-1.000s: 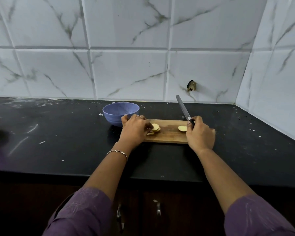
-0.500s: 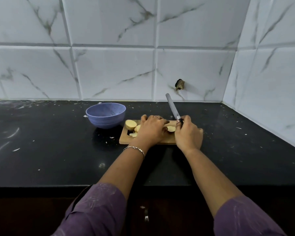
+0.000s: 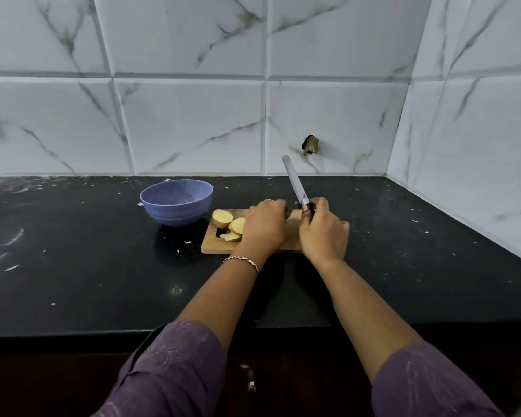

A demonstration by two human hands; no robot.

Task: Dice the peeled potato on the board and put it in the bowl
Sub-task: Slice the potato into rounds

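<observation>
The left hand [image 3: 263,227] has moved from the left end of the board [image 3: 220,246] to the middle, right beside the right hand [image 3: 322,230]. Now the potato pieces [image 3: 222,218] at the left end lie bare, near the bowl [image 3: 176,201]. The small slice by the knife [image 3: 294,182] is now hidden under the left hand. I cannot tell if the fingers hold it. The right hand grips the knife handle, blade tipped up. I think that slice gets cut next. No potato shows in the bowl yet.

Kitchen: black counter [image 3: 73,266], marble tiles [image 3: 193,124]
</observation>
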